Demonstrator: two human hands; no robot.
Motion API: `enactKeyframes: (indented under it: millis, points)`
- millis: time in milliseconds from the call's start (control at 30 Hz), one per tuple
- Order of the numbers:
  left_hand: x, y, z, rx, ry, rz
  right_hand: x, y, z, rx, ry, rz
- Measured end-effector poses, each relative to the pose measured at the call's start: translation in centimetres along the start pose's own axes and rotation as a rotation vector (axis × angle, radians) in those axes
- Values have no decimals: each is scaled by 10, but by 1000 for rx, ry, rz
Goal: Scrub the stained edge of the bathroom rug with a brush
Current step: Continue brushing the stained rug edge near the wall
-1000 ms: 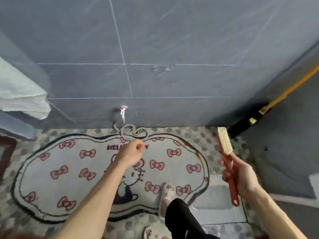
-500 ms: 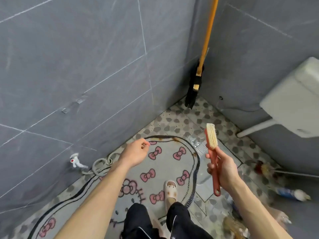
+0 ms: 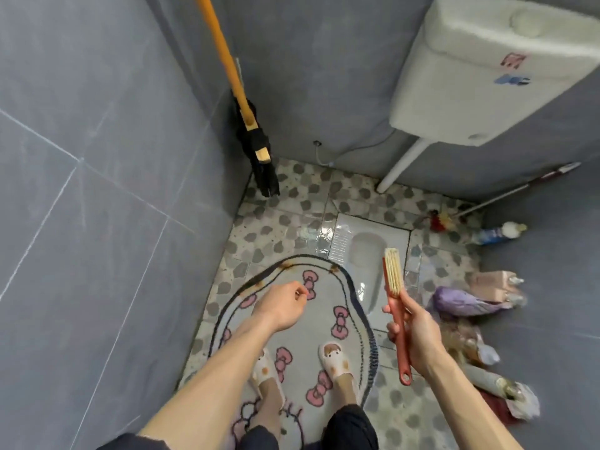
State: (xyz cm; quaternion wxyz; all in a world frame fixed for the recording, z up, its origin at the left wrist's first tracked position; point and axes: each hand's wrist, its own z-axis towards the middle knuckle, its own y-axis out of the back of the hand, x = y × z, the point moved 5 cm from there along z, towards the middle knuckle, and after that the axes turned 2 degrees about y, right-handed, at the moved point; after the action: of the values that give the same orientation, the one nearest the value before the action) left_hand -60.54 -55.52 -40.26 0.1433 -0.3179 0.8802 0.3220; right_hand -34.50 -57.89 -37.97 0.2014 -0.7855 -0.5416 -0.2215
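Grey tiled walls (image 3: 97,190) close in on a pebble-patterned bathroom floor (image 3: 292,203). Upper centre-left, one orange-handled black-headed mop (image 3: 242,102) leans into the corner, apparently parked out of the way. Below it lies one pale grey oval bathroom rug with pink bows (image 3: 319,319), at least five bows showing. Its stained edge (image 3: 287,264), the far rim near mid-frame, carries three rust-brown blotches and is not yet scrubbed. The left hand (image 3: 281,308) hovers over the rug just short of that edge, fingers (image 3: 300,291) loosely curled on nothing, seemingly readied to steady the pile. Two cream animal-face slippers (image 3: 334,358) stand on the rug, lower centre. One white squat toilet pan (image 3: 367,251) sits just beyond it. Right of centre, the right hand (image 3: 417,336) wraps its fingers (image 3: 389,329) round one red-handled scrubbing brush with pale bristles (image 3: 393,271), upright in the air, clear of the rug, likely a carrying grip. One white cistern (image 3: 487,66) hangs upper right. Bottles (image 3: 496,233) along the right wall are too blurred to count.
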Motion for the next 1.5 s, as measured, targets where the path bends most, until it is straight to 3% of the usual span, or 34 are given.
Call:
enactKeyframes:
  millis: [167, 500, 633, 800, 1100, 1200, 1300, 1400, 1500]
  points:
    - [12, -44, 84, 64, -21, 89, -62, 5, 74, -91, -45, -17]
    - [81, -193, 269, 80, 20, 161, -214, 49, 284, -2, -82, -41]
    - [130, -245, 338, 112, 10, 306, -278, 55, 361, 81, -72, -62]
    - [171, -276, 441, 25, -84, 490, -331, 48, 437, 28, -58, -112]
    - [218, -344, 550, -22, -202, 704, -384, 27, 531, -57, 290, -522]
    - [216, -353, 569, -81, -219, 661, -372, 17, 552, -91, 468, -867]
    - [216, -364, 590, -150, -231, 615, -350, 5, 600, -236, 544, -1226]
    - [220, -366, 602, -146, -244, 614, -304, -9, 645, -348, 648, -1283]
    - [219, -361, 596, -104, -235, 597, -313, -3, 633, -324, 611, -1306]
